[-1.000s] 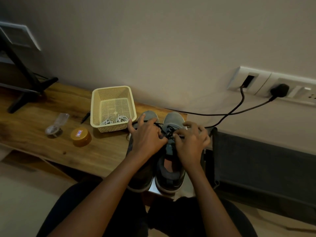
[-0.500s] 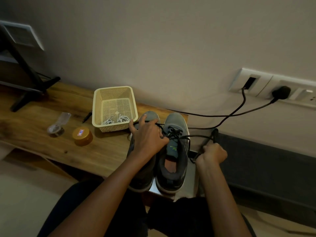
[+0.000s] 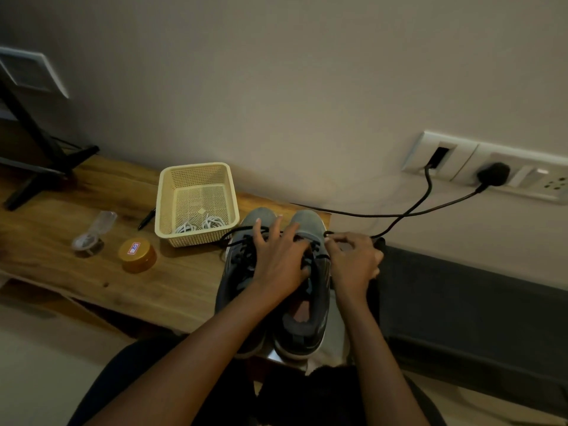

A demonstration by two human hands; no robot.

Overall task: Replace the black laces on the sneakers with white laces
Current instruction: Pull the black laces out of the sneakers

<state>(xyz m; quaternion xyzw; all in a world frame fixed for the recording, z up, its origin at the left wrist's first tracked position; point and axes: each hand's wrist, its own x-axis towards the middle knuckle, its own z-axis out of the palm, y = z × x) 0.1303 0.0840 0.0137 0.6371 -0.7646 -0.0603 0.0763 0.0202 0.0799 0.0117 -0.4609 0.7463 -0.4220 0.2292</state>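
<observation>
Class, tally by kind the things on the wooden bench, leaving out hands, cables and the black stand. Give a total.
Sneakers: 2
Basket: 1
White lace bundles: 2
Gold-lidded jar: 1
Clear packet: 1
Pen: 1
Total: 8

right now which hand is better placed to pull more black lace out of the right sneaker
Right. The right hand pinches the black lace at the right sneaker's edge; the left hand lies spread across both sneakers.
</observation>
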